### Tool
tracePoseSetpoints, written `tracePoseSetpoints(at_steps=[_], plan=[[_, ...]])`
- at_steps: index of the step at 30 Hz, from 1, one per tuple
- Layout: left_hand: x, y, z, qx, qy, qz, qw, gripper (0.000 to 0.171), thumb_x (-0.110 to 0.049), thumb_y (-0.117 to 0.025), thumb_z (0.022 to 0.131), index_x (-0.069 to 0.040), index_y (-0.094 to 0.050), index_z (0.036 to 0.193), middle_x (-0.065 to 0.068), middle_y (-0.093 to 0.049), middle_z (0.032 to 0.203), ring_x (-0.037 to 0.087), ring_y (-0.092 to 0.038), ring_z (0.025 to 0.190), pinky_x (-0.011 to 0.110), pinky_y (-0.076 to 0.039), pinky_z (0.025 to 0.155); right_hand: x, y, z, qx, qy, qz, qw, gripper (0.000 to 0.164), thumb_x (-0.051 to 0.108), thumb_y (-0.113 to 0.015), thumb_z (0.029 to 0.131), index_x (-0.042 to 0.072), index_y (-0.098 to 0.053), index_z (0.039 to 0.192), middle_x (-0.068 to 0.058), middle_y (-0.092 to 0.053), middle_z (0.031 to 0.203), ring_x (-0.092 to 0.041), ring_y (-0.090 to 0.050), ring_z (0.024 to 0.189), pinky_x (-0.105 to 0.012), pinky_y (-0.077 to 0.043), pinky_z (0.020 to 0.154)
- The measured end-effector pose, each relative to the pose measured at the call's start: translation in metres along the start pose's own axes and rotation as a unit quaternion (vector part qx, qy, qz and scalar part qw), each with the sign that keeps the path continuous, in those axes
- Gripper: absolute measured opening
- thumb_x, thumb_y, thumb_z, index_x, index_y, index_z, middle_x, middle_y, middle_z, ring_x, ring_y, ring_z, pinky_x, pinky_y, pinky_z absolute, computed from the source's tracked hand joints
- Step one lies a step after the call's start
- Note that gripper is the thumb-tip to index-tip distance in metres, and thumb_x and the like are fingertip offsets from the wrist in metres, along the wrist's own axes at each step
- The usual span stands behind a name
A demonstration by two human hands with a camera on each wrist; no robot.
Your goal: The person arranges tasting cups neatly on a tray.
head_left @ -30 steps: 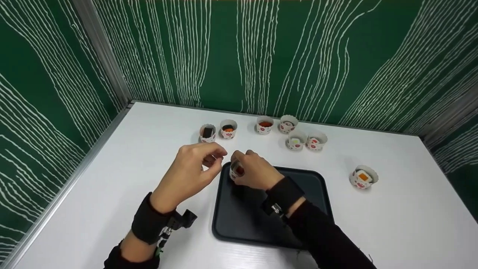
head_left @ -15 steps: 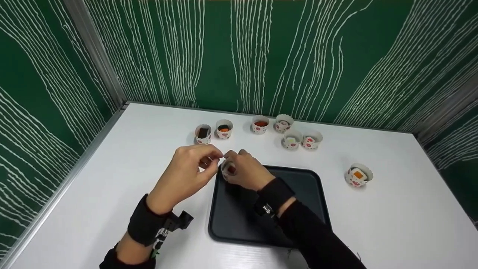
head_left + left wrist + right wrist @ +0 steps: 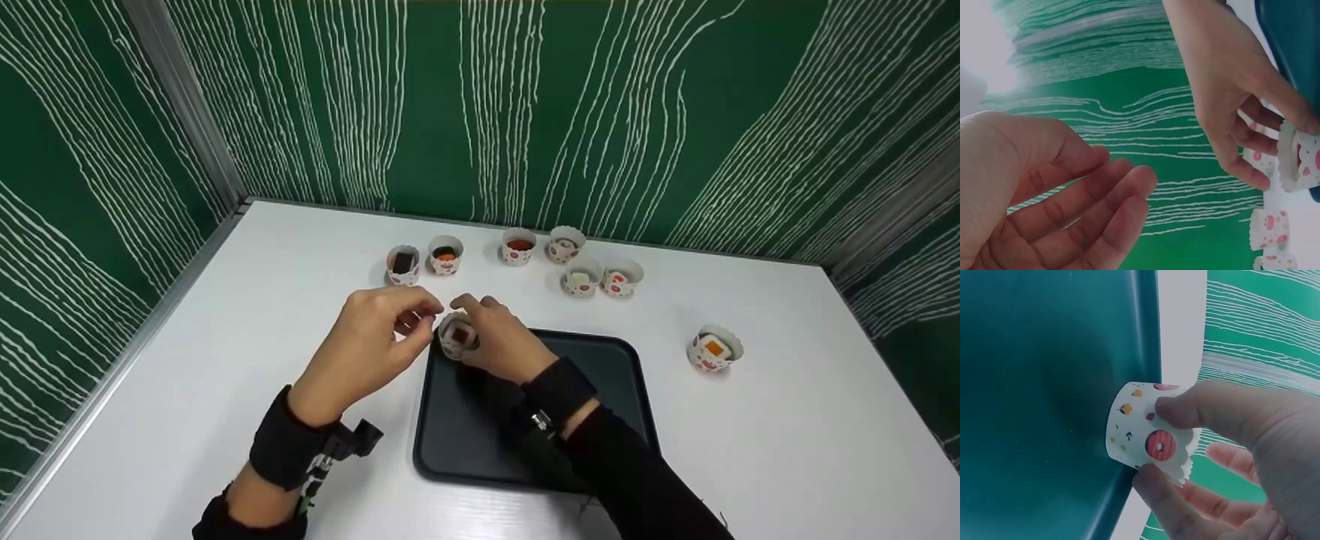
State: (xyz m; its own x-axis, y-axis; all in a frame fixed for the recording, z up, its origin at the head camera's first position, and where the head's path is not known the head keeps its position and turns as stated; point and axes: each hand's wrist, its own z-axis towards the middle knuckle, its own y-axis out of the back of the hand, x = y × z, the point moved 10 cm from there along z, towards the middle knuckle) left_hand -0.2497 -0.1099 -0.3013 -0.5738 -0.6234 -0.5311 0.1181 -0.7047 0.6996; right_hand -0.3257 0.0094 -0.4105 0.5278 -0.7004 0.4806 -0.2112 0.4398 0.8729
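Note:
In the head view, a scalloped paper cup, holding a white piece with a dark red top, stands at the far-left corner of the dark tray. Around it my right hand has its fingers spread. The thumb lies along the cup's side in the right wrist view, while in the left wrist view the other fingertips seem apart from the rim. My left hand hovers just left of the cup, fingers loosely bent, holding nothing. Donut prints decorate the cup wall in the right wrist view.
Along the back stand more cups: one with a dark piece, one with black and orange, one with red, and several grouped nearby. Another cup with an orange-topped piece sits right of the tray. A green wall borders the table.
My right hand's fingers have spread away from the cup's rim, showing more of the cup and its piece. The left hand stays almost in place. The whole head view has shifted slightly.

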Motion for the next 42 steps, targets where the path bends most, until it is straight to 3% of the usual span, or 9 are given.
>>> tracePoseSetpoints(at_steps=[7,16,22,29,42], plan=[[0.002,-0.002,0.000,0.001,-0.001,-0.008,1.0000,0.016,0.001,-0.067,0.096,-0.008,-0.079,0.102,0.006,-0.081,0.100,0.015,-0.076,0.081,0.037,-0.065,0.074,-0.001,0.011,-0.011,-0.023,0.005,0.006,1.000,0.065,0.016,-0.086,0.090,0.004,-0.057,0.146,-0.021,-0.068,0.113,-0.028,-0.063,0.091,-0.045,-0.056,0.080],[0.009,-0.007,-0.001,0.016,0.018,0.003,0.9997,0.014,-0.004,-0.069,0.097,-0.010,-0.080,0.103,0.004,-0.081,0.101,0.013,-0.077,0.081,0.033,-0.064,0.074,-0.007,0.024,-0.034,-0.035,-0.008,0.021,0.999,0.064,0.023,-0.081,0.097,0.008,-0.052,0.152,-0.025,-0.065,0.133,-0.036,-0.068,0.109,-0.053,-0.057,0.093],[0.010,-0.012,0.000,0.023,0.022,0.009,0.9994,0.011,-0.007,-0.072,0.098,-0.012,-0.080,0.104,0.004,-0.082,0.101,0.014,-0.078,0.082,0.035,-0.064,0.074,-0.009,0.036,-0.056,-0.044,-0.016,0.029,0.999,0.063,0.028,-0.080,0.098,0.012,-0.053,0.153,-0.019,-0.066,0.132,-0.035,-0.068,0.110,-0.051,-0.057,0.093],[0.008,-0.021,0.001,0.034,0.017,0.014,0.9992,0.011,-0.008,-0.072,0.098,-0.013,-0.080,0.103,0.001,-0.082,0.100,0.013,-0.077,0.083,0.037,-0.064,0.072,-0.013,0.052,-0.086,-0.068,-0.012,0.023,0.997,0.056,0.031,-0.081,0.098,0.017,-0.059,0.148,-0.009,-0.068,0.129,-0.029,-0.071,0.116,-0.049,-0.059,0.094],[0.005,-0.038,-0.001,0.047,0.015,0.018,0.9986,0.009,-0.010,-0.075,0.097,-0.016,-0.080,0.100,-0.003,-0.081,0.096,0.009,-0.076,0.084,0.032,-0.062,0.071,-0.016,0.077,-0.139,-0.099,-0.023,-0.022,0.995,0.030,0.031,-0.082,0.097,0.024,-0.071,0.124,0.008,-0.068,0.112,-0.009,-0.068,0.102,-0.036,-0.058,0.090]])
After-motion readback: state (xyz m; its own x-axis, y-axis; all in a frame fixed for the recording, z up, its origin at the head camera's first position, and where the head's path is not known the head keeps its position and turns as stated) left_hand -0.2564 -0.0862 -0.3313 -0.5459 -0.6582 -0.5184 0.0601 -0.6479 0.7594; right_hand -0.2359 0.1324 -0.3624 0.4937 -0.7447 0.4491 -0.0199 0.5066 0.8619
